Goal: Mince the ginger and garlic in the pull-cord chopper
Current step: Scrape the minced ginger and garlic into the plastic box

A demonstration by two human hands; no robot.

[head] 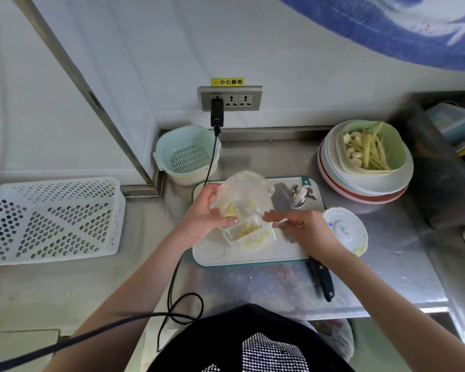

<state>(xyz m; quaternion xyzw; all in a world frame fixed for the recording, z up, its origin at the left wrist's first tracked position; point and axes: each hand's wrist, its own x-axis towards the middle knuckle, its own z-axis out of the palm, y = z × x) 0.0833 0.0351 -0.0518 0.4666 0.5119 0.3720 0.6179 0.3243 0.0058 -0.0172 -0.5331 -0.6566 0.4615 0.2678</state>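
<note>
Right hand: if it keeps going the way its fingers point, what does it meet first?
Likely the tilted chopper bowl the left hand holds; the right hand points left at it. Depth unclear.

A single head-worn camera looks steeply down, close over the counter (151, 267).

Left hand (203, 210) raised above the counter, fingers curled in a grip, thumb forward. Right hand (300, 226) level beside it, fingers pinched together. Both forearms bare, converging toward centre.
</note>
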